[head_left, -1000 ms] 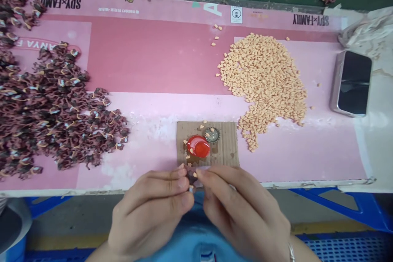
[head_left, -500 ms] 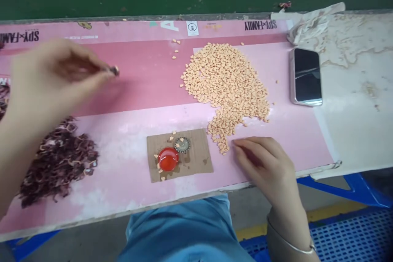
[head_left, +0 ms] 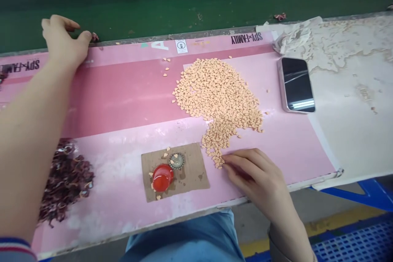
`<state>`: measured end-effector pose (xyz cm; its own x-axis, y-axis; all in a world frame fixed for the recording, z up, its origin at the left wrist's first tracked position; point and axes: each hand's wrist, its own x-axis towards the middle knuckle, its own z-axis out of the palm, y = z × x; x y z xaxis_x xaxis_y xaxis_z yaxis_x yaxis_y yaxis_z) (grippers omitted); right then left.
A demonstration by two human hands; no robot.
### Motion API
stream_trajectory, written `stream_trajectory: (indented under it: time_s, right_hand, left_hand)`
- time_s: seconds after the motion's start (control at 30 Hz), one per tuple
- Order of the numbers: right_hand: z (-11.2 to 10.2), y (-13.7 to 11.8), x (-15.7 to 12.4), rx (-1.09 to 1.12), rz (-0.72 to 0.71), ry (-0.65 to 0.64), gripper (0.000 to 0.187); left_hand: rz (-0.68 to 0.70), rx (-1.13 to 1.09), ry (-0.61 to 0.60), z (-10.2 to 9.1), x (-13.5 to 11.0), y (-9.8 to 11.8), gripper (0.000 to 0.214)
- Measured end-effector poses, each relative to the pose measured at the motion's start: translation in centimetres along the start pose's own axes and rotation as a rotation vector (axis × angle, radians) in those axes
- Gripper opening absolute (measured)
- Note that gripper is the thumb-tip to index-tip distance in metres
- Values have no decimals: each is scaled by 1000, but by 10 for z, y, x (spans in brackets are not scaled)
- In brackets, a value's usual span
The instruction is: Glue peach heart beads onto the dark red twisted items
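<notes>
My left hand (head_left: 66,41) reaches to the far edge of the table, over the rim of the green surface, thumb and fingers apart. A small dark reddish piece (head_left: 95,37) lies just beyond its thumb tip. My right hand (head_left: 256,176) rests low at the near tail of a pile of small beige heart-shaped pieces (head_left: 217,90), thumb and forefinger pinched together; what is between them is hidden. Left of it, a red round dish (head_left: 162,178) and a crimped metal bottle cap (head_left: 177,161) sit on a piece of brown cardboard (head_left: 195,172), with several beige pieces around them.
A heap of dark purplish curled pieces (head_left: 69,184) lies at the left, partly behind my left forearm. On the right are a phone (head_left: 297,84) and crumpled white paper (head_left: 288,39). A long green surface (head_left: 184,4) runs along the far side. A blue perforated seat (head_left: 353,241) stands below right.
My left hand has moved from above the pink sheet to the far edge, and the small dark piece it pinched is out of its fingers. My right fingertips now meet the pile's tail.
</notes>
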<state>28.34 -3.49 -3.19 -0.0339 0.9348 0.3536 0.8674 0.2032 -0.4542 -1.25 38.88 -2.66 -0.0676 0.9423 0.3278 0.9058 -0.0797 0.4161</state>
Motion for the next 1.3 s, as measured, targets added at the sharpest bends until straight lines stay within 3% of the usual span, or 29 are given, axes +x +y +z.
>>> stream_trajectory:
  time_s: [0.1,0.23,0.43,0.63,0.77,0.87,0.93,1.07,1.23,1.3]
  right_hand:
    - [5,1,0,-4,-33,23,10]
    - [5,4,2,-55,-112,12,10]
    - [3,5,7,-176,-255,10,6]
    - [6,8,11,-161,-215,49,7]
    - [-5,-19,15,-31,-193,76,11]
    - [-13,-59,16,197,-225,27,14]
    - [-12,-83,15,287,-270,-39,13]
    - [0,-101,12,349,-281,98,20]
    - [3,-94,15,344,-287,-41,14]
    - [4,-94,16,332,-273,-17,13]
  left_hand:
    - [-28,-8,-23,-22,-15,-3,34]
    - [71,-14,-55,-70,-58,-8,32]
    - [360,-202,-15,-142,-163,-22,22]
    - [366,-411,-130,-180,-264,-15,24]
    - [461,-517,-372,-185,-314,13,31]
    - [441,-726,-614,-177,-335,43,21]
    - [417,-831,-705,-169,-341,58,22]
    - [323,-973,-702,-156,-349,66,39]
    - [229,-1055,-682,-150,-356,55,21]
    - [224,-1054,-650,-148,-358,53,17]
